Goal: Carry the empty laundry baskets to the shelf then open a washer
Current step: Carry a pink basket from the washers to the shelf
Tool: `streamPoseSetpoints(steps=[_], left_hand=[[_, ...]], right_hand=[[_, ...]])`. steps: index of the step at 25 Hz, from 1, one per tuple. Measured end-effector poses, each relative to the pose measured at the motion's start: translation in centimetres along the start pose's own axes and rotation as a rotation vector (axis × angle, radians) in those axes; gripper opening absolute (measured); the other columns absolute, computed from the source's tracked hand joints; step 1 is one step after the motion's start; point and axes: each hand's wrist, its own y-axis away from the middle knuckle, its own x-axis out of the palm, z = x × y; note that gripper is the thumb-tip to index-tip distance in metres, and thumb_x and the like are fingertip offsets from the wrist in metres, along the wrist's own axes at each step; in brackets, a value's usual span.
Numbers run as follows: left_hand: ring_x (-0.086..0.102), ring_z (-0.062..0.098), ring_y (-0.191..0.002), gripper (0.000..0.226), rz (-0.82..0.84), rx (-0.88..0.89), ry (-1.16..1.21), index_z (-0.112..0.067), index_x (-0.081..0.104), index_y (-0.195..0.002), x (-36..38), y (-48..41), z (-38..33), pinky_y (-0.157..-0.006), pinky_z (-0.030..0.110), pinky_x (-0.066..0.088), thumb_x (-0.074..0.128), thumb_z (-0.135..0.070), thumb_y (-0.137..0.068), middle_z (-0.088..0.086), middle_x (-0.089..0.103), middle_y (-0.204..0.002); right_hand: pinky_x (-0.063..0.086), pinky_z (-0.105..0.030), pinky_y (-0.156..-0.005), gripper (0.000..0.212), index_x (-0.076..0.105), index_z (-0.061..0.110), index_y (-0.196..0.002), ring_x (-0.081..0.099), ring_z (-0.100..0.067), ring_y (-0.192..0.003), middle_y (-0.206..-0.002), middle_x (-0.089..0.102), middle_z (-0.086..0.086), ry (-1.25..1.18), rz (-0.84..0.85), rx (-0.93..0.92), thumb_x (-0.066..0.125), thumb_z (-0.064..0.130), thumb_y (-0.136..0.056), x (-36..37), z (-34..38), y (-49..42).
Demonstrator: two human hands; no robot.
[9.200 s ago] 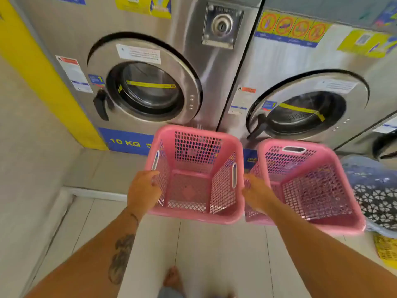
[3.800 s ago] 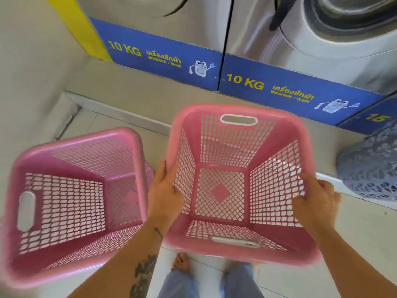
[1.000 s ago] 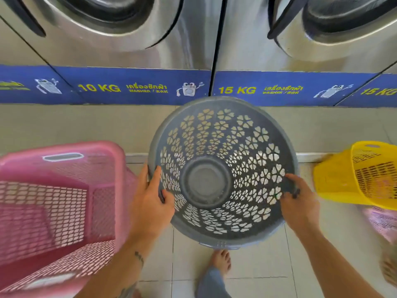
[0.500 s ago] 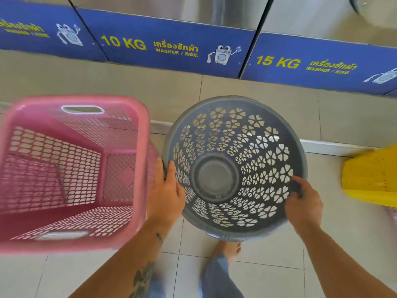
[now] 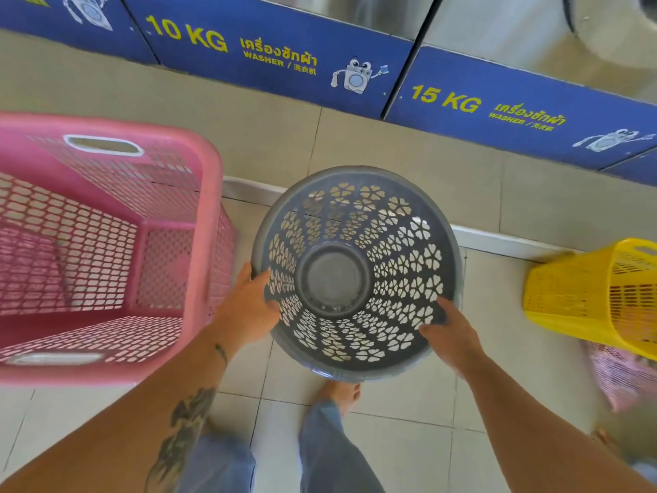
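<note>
A round grey laundry basket (image 5: 355, 215) with flower-shaped holes is empty and held above the tiled floor. My left hand (image 5: 245, 307) grips its left rim and my right hand (image 5: 449, 338) grips its near right rim. To the left stands an empty pink square basket (image 5: 209, 222), which looks nested in another pink one. Along the top run the steel washers (image 5: 497, 33) with blue 10 KG and 15 KG base panels; their doors are mostly out of view.
A yellow basket (image 5: 569, 297) stands at the right edge, with something pink (image 5: 618, 378) below it. A raised tiled step (image 5: 391, 151) runs in front of the washers. My bare foot (image 5: 341, 393) and jeans show under the grey basket.
The two pink baskets went from my hands to the left, one inside the other. I took up the grey basket and, over the last second, the view tilted down with the grip unchanged.
</note>
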Motion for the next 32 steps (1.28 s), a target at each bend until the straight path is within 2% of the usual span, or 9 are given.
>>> streamPoseSetpoints(steps=[5,9,14,19,21,24,27,29,32], left_hand=[[0.062,0.017,-0.089,0.042,-0.079,-0.006,0.176,-0.019,0.05,-0.136,-2.4,3.3,-1.2,-0.059,0.021,0.048,0.046,-0.014,-0.095,0.007,0.051,-0.138],[0.064,0.007,-0.086,0.031,-0.188,0.089,0.432,-0.031,0.064,-0.107,-7.2,8.4,0.1,-0.078,0.028,0.054,0.046,-0.01,-0.092,-0.005,0.069,-0.106],[0.067,0.005,-0.093,0.033,-0.313,0.079,0.626,-0.034,0.065,-0.105,-15.5,15.4,10.0,-0.08,0.025,0.054,0.049,-0.009,-0.092,-0.015,0.07,-0.1],[0.068,0.012,-0.077,0.032,-0.514,0.01,0.75,-0.026,0.068,-0.103,-24.2,22.6,26.7,-0.055,0.017,0.052,0.051,-0.002,-0.091,-0.005,0.071,-0.1],[0.068,0.014,-0.074,0.028,-0.58,-0.002,0.71,-0.028,0.068,-0.098,-27.4,24.7,32.8,-0.051,0.016,0.05,0.054,-0.005,-0.091,-0.004,0.07,-0.099],[0.068,0.014,-0.091,0.031,-0.63,-0.043,0.717,-0.035,0.066,-0.096,-31.4,27.0,39.6,-0.069,0.022,0.054,0.056,-0.006,-0.09,-0.008,0.069,-0.102],[0.066,0.013,-0.093,0.032,-0.684,-0.065,0.728,-0.034,0.065,-0.097,-33.8,27.9,44.5,-0.068,0.021,0.053,0.055,-0.005,-0.09,-0.007,0.067,-0.105],[0.062,0.014,-0.098,0.033,-0.727,-0.106,0.743,-0.032,0.065,-0.099,-34.7,27.8,47.1,-0.072,0.024,0.053,0.054,-0.002,-0.089,-0.009,0.063,-0.107],[0.062,0.018,-0.101,0.037,-0.867,-0.207,0.791,-0.036,0.066,-0.097,-35.8,26.5,51.5,-0.079,0.032,0.057,0.054,-0.002,-0.087,-0.008,0.062,-0.112]], right_hand=[[0.049,-0.045,-0.098,0.061,0.043,0.021,-0.138,0.052,-0.03,-0.117,-0.138,0.044,-0.009,0.096,0.008,-0.162,0.058,0.008,-0.08,0.3,3.6,4.0],[0.04,-0.032,-0.093,0.055,0.042,0.027,-0.14,0.049,-0.019,-0.11,-0.142,0.04,-0.005,0.122,0.059,-0.365,0.057,0.014,-0.089,2.7,8.9,9.2],[0.046,-0.036,-0.096,0.05,0.047,0.032,-0.135,0.051,-0.018,-0.118,-0.132,0.049,0.003,0.135,0.107,-0.583,0.059,0.017,-0.089,10.4,17.1,18.5],[0.052,-0.031,-0.072,0.041,0.052,0.038,-0.115,0.062,-0.019,-0.082,-0.098,0.06,0.001,0.056,0.162,-0.674,0.058,0.01,-0.086,22.7,24.7,30.6],[0.051,-0.035,-0.08,0.043,0.053,0.03,-0.123,0.06,-0.017,-0.089,-0.109,0.058,-0.002,0.061,0.224,-0.685,0.06,0.007,-0.088,27.6,27.0,34.8],[0.045,-0.038,-0.097,0.047,0.051,0.03,-0.132,0.055,-0.017,-0.113,-0.13,0.048,0.001,0.099,0.297,-0.737,0.06,0.013,-0.089,33.4,30.2,39.7],[0.044,-0.033,-0.096,0.048,0.047,0.031,-0.135,0.054,-0.014,-0.116,-0.126,0.047,0.008,0.179,0.319,-0.785,0.058,0.016,-0.091,37.8,33.8,42.2],[0.048,-0.039,-0.098,0.049,0.045,0.033,-0.136,0.054,-0.013,-0.115,-0.125,0.048,0.011,0.236,0.328,-0.811,0.057,0.019,-0.091,40.3,36.0,42.8],[0.05,-0.038,-0.093,0.052,0.043,0.033,-0.135,0.056,-0.014,-0.108,-0.124,0.053,0.006,0.276,0.34,-0.819,0.057,0.016,-0.088,44.3,38.9,41.8]])
